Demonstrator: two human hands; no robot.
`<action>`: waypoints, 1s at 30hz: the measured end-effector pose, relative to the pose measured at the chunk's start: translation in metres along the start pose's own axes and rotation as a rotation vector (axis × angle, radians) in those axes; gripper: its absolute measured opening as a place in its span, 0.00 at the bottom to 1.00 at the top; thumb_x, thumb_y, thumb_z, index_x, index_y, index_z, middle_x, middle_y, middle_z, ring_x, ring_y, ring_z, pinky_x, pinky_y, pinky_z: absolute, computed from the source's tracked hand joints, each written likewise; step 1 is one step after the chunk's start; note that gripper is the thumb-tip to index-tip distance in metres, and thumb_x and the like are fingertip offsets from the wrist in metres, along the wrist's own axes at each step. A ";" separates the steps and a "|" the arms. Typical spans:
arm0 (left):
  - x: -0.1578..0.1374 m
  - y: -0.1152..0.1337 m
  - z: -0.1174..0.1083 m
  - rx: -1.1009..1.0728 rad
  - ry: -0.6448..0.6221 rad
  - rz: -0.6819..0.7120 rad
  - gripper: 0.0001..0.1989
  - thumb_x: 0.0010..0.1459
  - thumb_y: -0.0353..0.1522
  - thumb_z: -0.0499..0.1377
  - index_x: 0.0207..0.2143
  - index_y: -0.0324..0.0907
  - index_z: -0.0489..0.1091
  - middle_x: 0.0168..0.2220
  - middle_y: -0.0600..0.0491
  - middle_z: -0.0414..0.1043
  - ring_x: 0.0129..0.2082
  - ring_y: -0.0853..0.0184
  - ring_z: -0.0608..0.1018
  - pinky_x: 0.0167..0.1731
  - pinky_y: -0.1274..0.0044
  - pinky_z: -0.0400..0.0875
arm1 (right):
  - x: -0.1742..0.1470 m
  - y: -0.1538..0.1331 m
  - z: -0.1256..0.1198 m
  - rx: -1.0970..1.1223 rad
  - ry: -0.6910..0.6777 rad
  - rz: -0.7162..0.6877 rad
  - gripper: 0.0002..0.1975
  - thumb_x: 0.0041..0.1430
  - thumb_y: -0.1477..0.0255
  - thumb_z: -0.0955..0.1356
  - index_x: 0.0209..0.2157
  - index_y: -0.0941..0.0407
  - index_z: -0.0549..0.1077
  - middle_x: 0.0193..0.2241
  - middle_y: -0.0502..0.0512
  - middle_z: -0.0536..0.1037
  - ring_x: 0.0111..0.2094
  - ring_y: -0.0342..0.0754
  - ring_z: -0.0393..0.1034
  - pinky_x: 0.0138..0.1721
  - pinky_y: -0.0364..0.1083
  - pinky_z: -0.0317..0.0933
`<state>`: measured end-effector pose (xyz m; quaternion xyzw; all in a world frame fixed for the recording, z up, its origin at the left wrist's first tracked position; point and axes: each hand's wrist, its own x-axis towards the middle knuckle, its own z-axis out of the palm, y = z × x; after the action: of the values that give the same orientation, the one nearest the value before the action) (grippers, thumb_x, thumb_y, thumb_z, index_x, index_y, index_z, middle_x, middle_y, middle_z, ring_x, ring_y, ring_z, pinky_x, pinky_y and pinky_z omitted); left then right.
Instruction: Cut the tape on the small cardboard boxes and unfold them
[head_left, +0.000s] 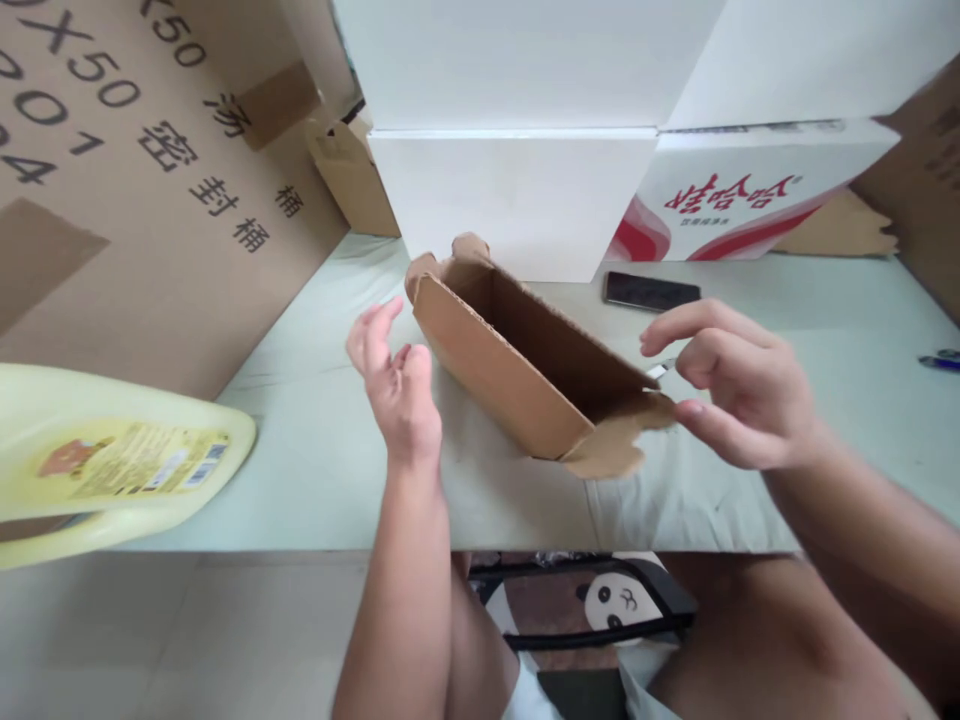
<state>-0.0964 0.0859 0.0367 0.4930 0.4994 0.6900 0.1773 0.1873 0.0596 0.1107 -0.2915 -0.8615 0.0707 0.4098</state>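
A narrow brown cardboard box [510, 375] stands slantwise on the table, its top open and its inside in shadow. Notched flaps stick out at both ends. Beside its far left end is my left hand [401, 385], fingers loosely bent and apart, with nothing visible in it. Close to the near right flap [619, 435], my right hand [739, 385] has its thumb and fingers spread. That thumb tip is at the flap's edge; whether it touches I cannot tell. A small white-and-grey thing [660, 370] shows by the right fingers, partly hidden.
White cartons [510, 200] are stacked behind the box, one printed in red [735, 195]. A dark phone [651, 290] lies on the pale green tabletop [300, 470]. Left are a large carton [150, 200] and a yellow jug [127, 450]. Blue pens [941, 360] lie far right.
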 end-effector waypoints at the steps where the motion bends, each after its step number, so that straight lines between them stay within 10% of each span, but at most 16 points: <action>1: -0.003 -0.004 0.003 0.055 -0.121 0.034 0.22 0.62 0.44 0.59 0.57 0.51 0.72 0.65 0.50 0.63 0.67 0.57 0.66 0.55 0.69 0.72 | -0.007 -0.004 0.003 0.011 0.015 0.041 0.07 0.64 0.65 0.68 0.32 0.51 0.67 0.38 0.56 0.78 0.37 0.50 0.73 0.35 0.52 0.70; 6: -0.010 -0.013 0.014 0.217 -0.400 0.212 0.32 0.64 0.54 0.54 0.66 0.54 0.64 0.73 0.52 0.49 0.76 0.53 0.51 0.73 0.62 0.51 | -0.026 -0.025 0.031 0.012 0.011 0.102 0.10 0.60 0.78 0.67 0.42 0.52 0.74 0.46 0.57 0.73 0.46 0.50 0.73 0.47 0.52 0.71; 12: 0.008 -0.003 0.013 0.171 -0.171 0.211 0.18 0.59 0.47 0.60 0.40 0.45 0.79 0.66 0.49 0.61 0.71 0.53 0.59 0.72 0.64 0.51 | -0.023 -0.044 0.025 0.032 -0.074 0.032 0.04 0.60 0.74 0.67 0.34 0.52 0.75 0.47 0.54 0.79 0.58 0.54 0.69 0.55 0.56 0.64; 17: 0.008 0.023 0.022 0.099 0.041 0.081 0.09 0.43 0.34 0.64 0.21 0.45 0.64 0.49 0.46 0.70 0.69 0.49 0.58 0.66 0.62 0.56 | -0.034 -0.045 0.006 0.025 -0.127 0.068 0.08 0.61 0.75 0.66 0.32 0.47 0.72 0.43 0.40 0.84 0.60 0.52 0.70 0.55 0.57 0.58; 22: 0.004 0.032 0.030 -0.203 -0.001 -0.002 0.21 0.35 0.28 0.60 0.36 0.47 0.62 0.44 0.53 0.66 0.48 0.62 0.72 0.49 0.71 0.66 | -0.055 -0.032 0.010 -0.008 -0.065 0.218 0.18 0.57 0.80 0.66 0.46 0.44 0.70 0.40 0.46 0.85 0.62 0.55 0.71 0.57 0.59 0.56; 30: 0.008 0.026 0.014 -0.296 -0.239 0.048 0.32 0.37 0.29 0.63 0.49 0.46 0.64 0.32 0.57 0.67 0.32 0.65 0.68 0.37 0.73 0.63 | -0.066 -0.013 0.021 0.010 0.136 0.449 0.17 0.68 0.68 0.64 0.57 0.45 0.68 0.56 0.58 0.80 0.69 0.62 0.63 0.62 0.67 0.61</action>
<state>-0.0820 0.0876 0.0631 0.5519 0.3558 0.6965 0.2894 0.1981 0.0148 0.0579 -0.4780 -0.7451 0.1446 0.4421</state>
